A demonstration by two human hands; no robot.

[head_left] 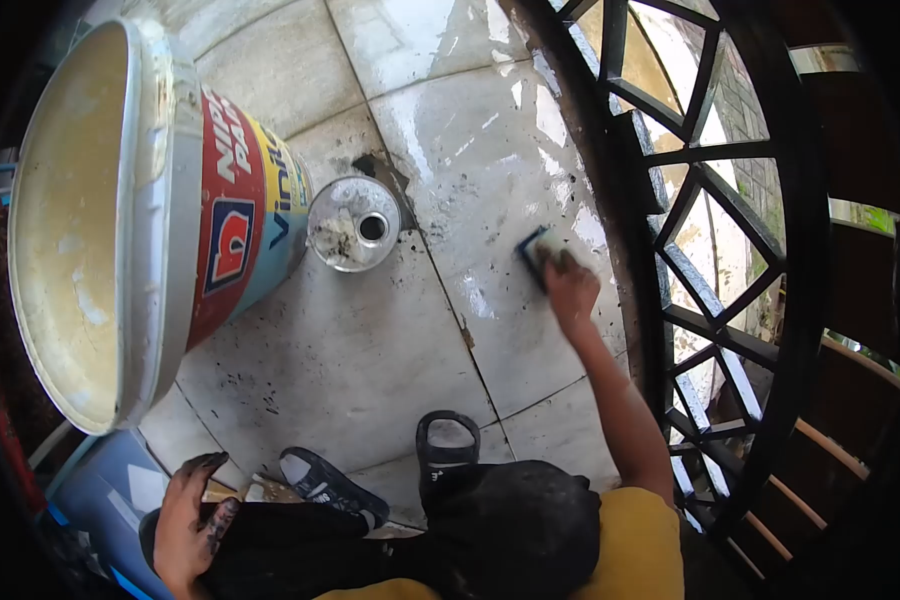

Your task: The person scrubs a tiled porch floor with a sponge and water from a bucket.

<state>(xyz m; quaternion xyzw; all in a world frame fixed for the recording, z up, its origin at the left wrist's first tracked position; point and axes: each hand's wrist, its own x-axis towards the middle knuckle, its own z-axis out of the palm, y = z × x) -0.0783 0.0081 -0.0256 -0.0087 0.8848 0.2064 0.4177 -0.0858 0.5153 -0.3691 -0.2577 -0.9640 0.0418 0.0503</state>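
My right hand (568, 290) is closed on a small sponge-like scrubber (536, 250) with a dark blue edge, pressed to the pale floor tile (480, 220). The tile around it has wet, shiny streaks. Down at the lower left, my left hand (192, 525) rests by my left knee, fingers apart and holding nothing. Black stains cover its fingertips and thumb. A round metal can (345, 235) with a hole in its top stands on the tiles between my hands.
A large paint bucket (235, 190) looms on the left, beside the can. Black metal grillwork (700, 155) borders the floor on the right. My sandalled feet (332, 487) are on the tiles below. A blue-grey container (105, 490) sits at the lower left.
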